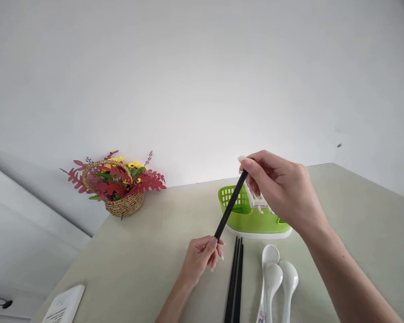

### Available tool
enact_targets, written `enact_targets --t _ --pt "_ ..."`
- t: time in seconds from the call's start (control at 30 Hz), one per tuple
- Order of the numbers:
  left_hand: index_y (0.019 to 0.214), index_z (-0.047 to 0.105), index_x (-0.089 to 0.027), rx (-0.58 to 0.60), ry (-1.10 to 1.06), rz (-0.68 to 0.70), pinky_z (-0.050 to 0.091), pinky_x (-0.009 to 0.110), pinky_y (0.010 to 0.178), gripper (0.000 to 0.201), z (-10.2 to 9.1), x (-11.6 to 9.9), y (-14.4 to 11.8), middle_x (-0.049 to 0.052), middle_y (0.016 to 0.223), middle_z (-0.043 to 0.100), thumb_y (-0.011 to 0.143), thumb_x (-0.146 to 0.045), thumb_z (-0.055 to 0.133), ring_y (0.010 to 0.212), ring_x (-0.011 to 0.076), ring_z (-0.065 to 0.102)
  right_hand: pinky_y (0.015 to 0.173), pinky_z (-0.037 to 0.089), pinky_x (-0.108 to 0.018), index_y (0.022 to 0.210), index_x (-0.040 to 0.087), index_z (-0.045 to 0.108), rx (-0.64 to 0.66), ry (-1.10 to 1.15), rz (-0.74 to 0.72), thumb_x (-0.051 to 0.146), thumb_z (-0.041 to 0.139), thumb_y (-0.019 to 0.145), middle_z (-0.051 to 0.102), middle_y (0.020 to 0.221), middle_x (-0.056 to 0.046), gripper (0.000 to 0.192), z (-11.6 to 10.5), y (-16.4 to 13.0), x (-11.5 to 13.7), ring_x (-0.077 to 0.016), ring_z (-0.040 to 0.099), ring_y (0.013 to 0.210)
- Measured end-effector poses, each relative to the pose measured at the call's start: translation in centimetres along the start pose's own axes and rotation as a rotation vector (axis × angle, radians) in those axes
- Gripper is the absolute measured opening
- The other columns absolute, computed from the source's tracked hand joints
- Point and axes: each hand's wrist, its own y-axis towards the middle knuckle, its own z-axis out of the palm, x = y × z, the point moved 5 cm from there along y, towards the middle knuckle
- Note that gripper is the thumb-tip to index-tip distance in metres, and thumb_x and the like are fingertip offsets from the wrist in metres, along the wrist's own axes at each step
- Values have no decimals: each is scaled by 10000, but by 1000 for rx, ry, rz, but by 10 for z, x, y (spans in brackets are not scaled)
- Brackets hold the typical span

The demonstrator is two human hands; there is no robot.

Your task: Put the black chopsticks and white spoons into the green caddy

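Black chopsticks (231, 204) slant between my two hands, above the table; whether it is one or a pair pressed together I cannot tell. My left hand (202, 258) pinches their lower end. Around the upper end, the fingers of my right hand (276, 186) are closed. Behind my right hand stands a green cutlery holder (252, 222) with a lattice wall and a white base, partly hidden by the hand. More black chopsticks (234, 278) lie on the table in front of it. Three white spoons (272, 273) rest to their right.
At the back left, a wicker basket (126, 205) holds red leaves and yellow flowers. A white slotted object (65, 305) lies at the table's (148, 260) left front edge. A plain wall (195, 89) rises behind the table.
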Motion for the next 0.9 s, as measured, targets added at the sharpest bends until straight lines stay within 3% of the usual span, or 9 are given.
enact_targets --t 0.23,0.4,0.57,0.77,0.9 --pt "690 680 -142 -47 6 18 295 251 499 592 -2 -1 2 -5 516 554 932 -670 569 431 73 402 519 451 -253 817 221 651 133 36 74 596 597 958 642 614 18 404 -7 1 -3 -125 592 534" --pt "665 672 -137 -43 -10 43 282 240 492 568 -3 -2 3 -2 536 561 941 -628 590 440 64 399 574 478 -271 858 217 659 157 -1 108 570 578 979 674 666 7 382 -10 -6 0 -137 634 594" --pt "835 698 -119 -84 -64 27 213 225 442 581 -5 -1 4 13 676 626 913 -684 583 425 45 369 583 469 -252 853 218 662 173 -82 6 555 577 984 668 660 18 372 -17 9 7 -112 603 586" --pt "965 677 -126 -100 -104 17 198 205 424 581 -9 2 4 -12 716 603 904 -696 584 426 36 393 651 470 -273 878 223 652 -53 -267 -173 491 563 1003 649 641 25 309 -43 43 24 -112 583 560" --pt "902 675 -132 -83 -99 22 234 202 423 570 -9 8 5 -21 693 590 893 -696 596 427 41 413 659 445 -267 867 233 629 90 -444 -217 474 500 1026 653 630 27 316 -27 57 15 -121 584 565"
